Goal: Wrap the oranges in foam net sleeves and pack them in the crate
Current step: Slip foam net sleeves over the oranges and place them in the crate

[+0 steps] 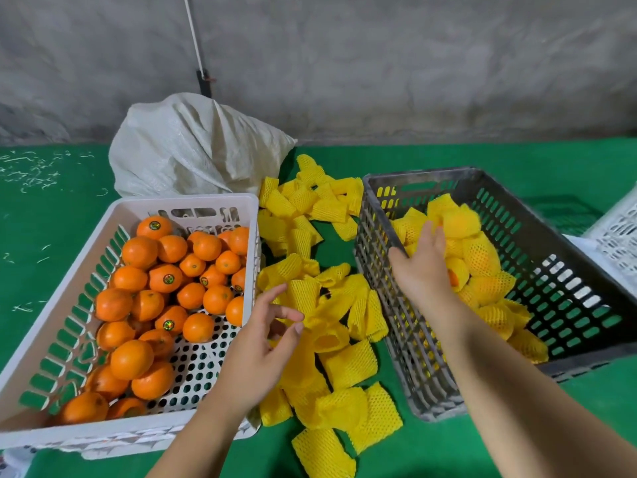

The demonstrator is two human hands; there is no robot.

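Observation:
A white crate [51, 315] on the left holds several bare oranges [165, 277]. Yellow foam net sleeves [331, 322] lie in a loose pile on the green table between the crates. A dark grey crate [568, 257] on the right holds several sleeve-wrapped oranges [482, 257]. My left hand [262, 346] hovers over the sleeve pile with fingers spread and relaxed, holding nothing. My right hand [424, 267] reaches over the grey crate's near wall, fingers extended among the wrapped oranges; a blurred wrapped orange [460, 220] sits just beyond its fingertips.
A white woven sack [196, 150] stands behind the white crate. Another white crate [617, 232] shows at the right edge. A concrete wall runs behind the table, with a pole [198, 50] leaning on it. White scraps litter the far left cloth.

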